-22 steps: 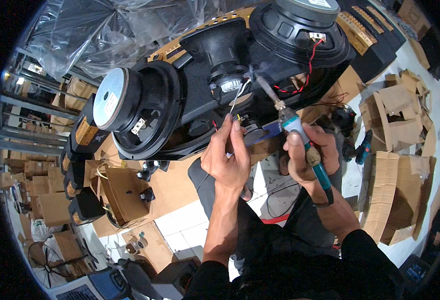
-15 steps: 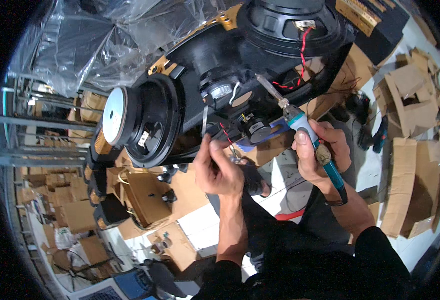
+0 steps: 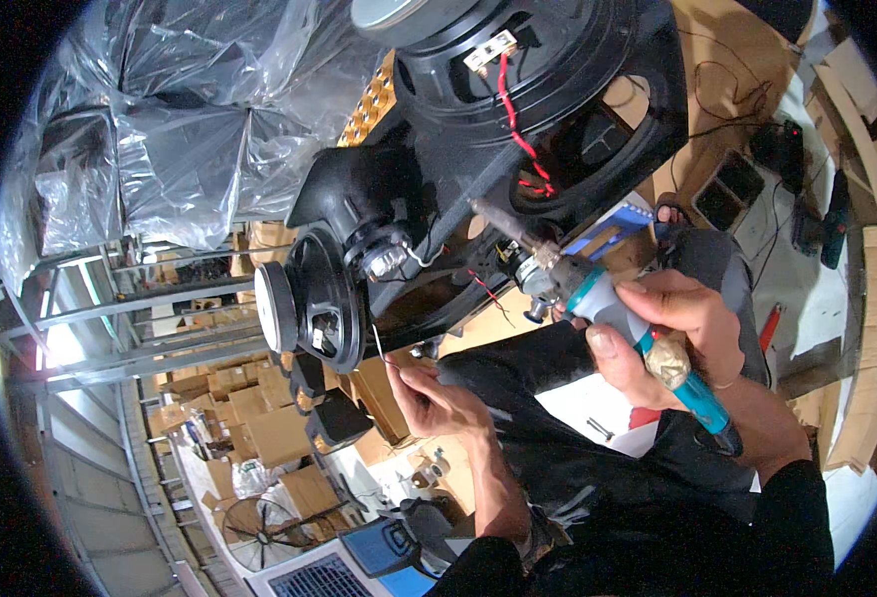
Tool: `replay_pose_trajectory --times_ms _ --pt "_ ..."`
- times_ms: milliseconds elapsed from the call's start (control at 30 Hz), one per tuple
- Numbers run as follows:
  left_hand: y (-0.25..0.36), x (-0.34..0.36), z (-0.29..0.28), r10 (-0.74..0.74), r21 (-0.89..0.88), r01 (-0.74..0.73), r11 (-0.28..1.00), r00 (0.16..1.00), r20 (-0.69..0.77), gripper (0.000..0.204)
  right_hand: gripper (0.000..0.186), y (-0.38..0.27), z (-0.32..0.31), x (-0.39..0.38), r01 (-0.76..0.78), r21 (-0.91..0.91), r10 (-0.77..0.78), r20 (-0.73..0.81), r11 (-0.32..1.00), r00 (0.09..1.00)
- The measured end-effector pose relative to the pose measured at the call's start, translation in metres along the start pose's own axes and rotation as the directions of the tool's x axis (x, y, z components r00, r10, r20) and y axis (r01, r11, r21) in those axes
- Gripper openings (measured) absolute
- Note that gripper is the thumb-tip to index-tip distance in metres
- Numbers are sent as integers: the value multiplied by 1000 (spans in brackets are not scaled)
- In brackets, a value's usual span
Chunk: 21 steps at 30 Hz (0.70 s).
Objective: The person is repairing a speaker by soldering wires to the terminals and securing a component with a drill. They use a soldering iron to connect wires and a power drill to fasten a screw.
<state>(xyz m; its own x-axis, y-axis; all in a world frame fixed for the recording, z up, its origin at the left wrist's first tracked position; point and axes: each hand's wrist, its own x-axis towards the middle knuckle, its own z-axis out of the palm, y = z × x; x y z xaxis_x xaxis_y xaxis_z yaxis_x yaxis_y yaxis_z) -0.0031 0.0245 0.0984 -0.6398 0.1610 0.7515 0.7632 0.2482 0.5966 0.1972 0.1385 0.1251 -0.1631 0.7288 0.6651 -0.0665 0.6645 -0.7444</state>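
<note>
My right hand (image 3: 672, 343) is wrapped around a teal and grey soldering iron (image 3: 595, 300), its tip pointing up and left beside a black panel (image 3: 438, 234). Between the pinched fingertips of my left hand (image 3: 440, 406) is a thin silvery solder wire (image 3: 380, 345). That wire rises toward the rim of a black speaker (image 3: 327, 303) at the left. A larger speaker (image 3: 568, 75) sits at the top, with a red twisted wire (image 3: 511, 111) running from its terminal. A black driver unit (image 3: 384, 249) with a short white lead lies between the two speakers.
Clear plastic sheeting (image 3: 180, 149) covers things at the far left. Cardboard boxes (image 3: 269, 433) and a black fan (image 3: 262, 537) stand beyond my left arm. At the right are cardboard pieces (image 3: 872, 338) and a power tool (image 3: 835, 219). Another person's hand (image 3: 669, 211) shows beyond the panel.
The view has swung, so the speakers appear shifted and the large one fills more of the top. Both hands keep their holds; in the picture, my right hand sits farther right.
</note>
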Motion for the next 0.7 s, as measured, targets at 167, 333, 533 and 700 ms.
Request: replay_pose_trajectory --times_ms 167,333,533,700 --pt "-3 -14 -2 77 4 -78 997 993 85 30 47 6 0 0 -11 166 19 -49 986 999" --pt "6 -14 2 9 -39 -7 999 998 67 31 46 6 3 4 49 111 -42 -70 993 997" --pt "2 -1 -5 -80 -163 101 981 988 135 29 43 -1 16 -9 43 77 -42 -12 996 999" --pt "-5 13 1 33 -193 -6 981 990 139 27 34 -9 34 -23 21 174 -36 82 984 996"
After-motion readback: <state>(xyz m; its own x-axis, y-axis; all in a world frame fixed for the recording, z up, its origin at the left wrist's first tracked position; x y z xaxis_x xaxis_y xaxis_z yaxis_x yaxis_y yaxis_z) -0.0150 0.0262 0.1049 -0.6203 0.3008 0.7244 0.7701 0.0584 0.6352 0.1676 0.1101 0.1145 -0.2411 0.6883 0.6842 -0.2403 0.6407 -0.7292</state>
